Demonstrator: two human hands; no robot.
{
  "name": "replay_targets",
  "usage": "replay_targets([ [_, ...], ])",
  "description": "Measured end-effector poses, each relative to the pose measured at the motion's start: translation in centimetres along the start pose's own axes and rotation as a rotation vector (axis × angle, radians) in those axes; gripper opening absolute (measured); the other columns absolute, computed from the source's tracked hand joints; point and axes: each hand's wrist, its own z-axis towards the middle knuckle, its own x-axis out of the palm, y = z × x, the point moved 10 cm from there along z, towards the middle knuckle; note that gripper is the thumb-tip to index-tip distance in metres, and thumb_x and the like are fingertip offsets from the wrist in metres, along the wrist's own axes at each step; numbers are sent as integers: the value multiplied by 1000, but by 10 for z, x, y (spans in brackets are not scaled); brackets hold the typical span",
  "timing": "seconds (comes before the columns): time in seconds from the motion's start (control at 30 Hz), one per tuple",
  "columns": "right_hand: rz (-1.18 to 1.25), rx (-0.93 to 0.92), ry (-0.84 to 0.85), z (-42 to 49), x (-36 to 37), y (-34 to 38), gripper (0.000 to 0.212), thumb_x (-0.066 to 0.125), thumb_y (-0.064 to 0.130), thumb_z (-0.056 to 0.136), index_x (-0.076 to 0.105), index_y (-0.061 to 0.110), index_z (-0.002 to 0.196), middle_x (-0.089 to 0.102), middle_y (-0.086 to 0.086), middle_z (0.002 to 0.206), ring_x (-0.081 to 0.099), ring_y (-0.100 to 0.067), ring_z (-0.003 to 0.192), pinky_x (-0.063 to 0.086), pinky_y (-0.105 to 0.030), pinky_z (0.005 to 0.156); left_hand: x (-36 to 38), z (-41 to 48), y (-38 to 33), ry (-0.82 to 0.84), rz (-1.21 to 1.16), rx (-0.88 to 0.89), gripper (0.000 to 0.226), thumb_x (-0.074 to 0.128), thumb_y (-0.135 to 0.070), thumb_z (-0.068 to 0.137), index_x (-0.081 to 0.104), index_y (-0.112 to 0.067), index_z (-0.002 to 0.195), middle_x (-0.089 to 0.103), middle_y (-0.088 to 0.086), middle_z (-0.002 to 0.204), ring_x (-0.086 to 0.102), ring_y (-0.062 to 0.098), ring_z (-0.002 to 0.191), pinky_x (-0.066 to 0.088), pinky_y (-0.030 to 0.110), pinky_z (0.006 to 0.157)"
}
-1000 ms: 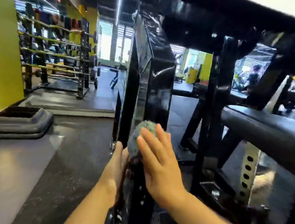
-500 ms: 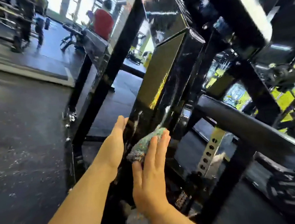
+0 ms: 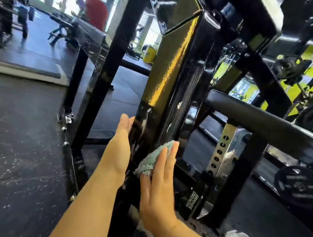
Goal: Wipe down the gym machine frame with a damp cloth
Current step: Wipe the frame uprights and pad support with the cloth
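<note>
the small nubby grey-green cloth (image 3: 155, 157) sits low on the glossy black square-section steel post (image 3: 169, 88) of the machine frame, pressed against the post's right-hand edge. from my feed the cloth looks bunched into a rough wedge, its pile beaded and mottled with pale flecks. my right hand (image 3: 159, 190) lies flat over it, fingers straight and together, pushing it onto the metal; the thumb lies along the cloth's lower edge. my left hand (image 3: 122, 145) is flat too, fingers extended, palm against the post's left face and holding nothing. the post's paint is shiny, with yellow reflections higher up and pale smears and spots near my hands. lower on the frame there is white block lettering (image 3: 192, 199), turned sideways and too blurred for me to read. to the right a black padded roller bar (image 3: 262, 121) crosses the frame, with a silver perforated adjustment strip (image 3: 219, 149) beneath it and a black weight plate (image 3: 300, 186) with raised writing i cannot make out. dark speckled rubber floor (image 3: 15, 148) lies to the left, and a person in a red top (image 3: 96, 12) is far behind.
</note>
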Motion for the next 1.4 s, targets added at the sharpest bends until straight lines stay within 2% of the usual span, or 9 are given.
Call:
replay_targets([
  [0.2,-80,-56,-220,117,-48,24,58,26,32,103,-2,18,152,-9,5,158,-12,-24,148,-2,-44,121,5,-4,5,8,-29,2,51,19,-50,99,65,-29,106,72,-8,102,67,3,95,48,22,76],
  [0.8,-174,-191,7,9,-7,16,61,24,35,105,-10,20,153,-15,-2,161,-10,-31,147,8,-47,116,6,-5,-6,-17,20,-1,61,14,-52,98,66,-22,106,72,1,102,67,11,99,46,33,92],
  [1.0,-70,-102,-256,127,-54,33,58,30,35,102,6,15,150,-4,-3,159,-8,-25,148,7,-50,120,6,-5,-3,3,-9,-6,57,16,-54,97,66,-27,100,72,-2,101,68,9,94,51,23,73],
  [1.13,-45,-94,-155,45,-15,12,58,25,38,104,3,15,153,-12,-4,161,-8,-29,148,2,-40,121,2,0,-5,3,44,-5,60,14,-51,99,66,-22,106,71,-1,106,66,9,101,49,23,83],
  [1.23,-89,-116,3,-47,21,-4,63,27,31,105,-10,17,153,-20,-7,159,-11,-34,147,6,-45,119,0,1,-8,-1,117,58,54,13,-48,100,62,-31,87,72,-18,78,64,-11,74,42,3,55],
  [1.27,-115,-124,30,-59,26,-5,63,27,30,105,-11,18,153,-21,-9,159,-11,-36,146,10,-51,116,1,-3,-9,0,133,62,53,11,-46,101,59,-32,83,70,-21,75,62,-13,71,49,3,63],
  [1.3,-105,-122,29,-55,25,-3,63,27,31,105,-12,20,153,-22,-8,158,-11,-36,146,12,-56,114,0,-2,-12,3,165,70,53,10,-44,101,58,-31,83,68,-23,76,60,-13,74,21,0,70],
  [1.33,-64,-119,-8,-39,18,2,63,27,32,105,-13,22,153,-23,-4,158,-13,-35,146,10,-58,114,-3,1,-12,1,192,63,54,9,-45,101,59,-30,86,69,-23,74,62,-13,72,48,3,62],
  [1.4,3,-115,-131,8,-3,12,62,29,31,104,-7,21,153,-20,2,159,-14,-30,147,3,-56,118,-22,2,-6,-5,164,15,58,8,-53,98,61,-30,107,71,-19,94,62,-11,91,45,5,78],
])
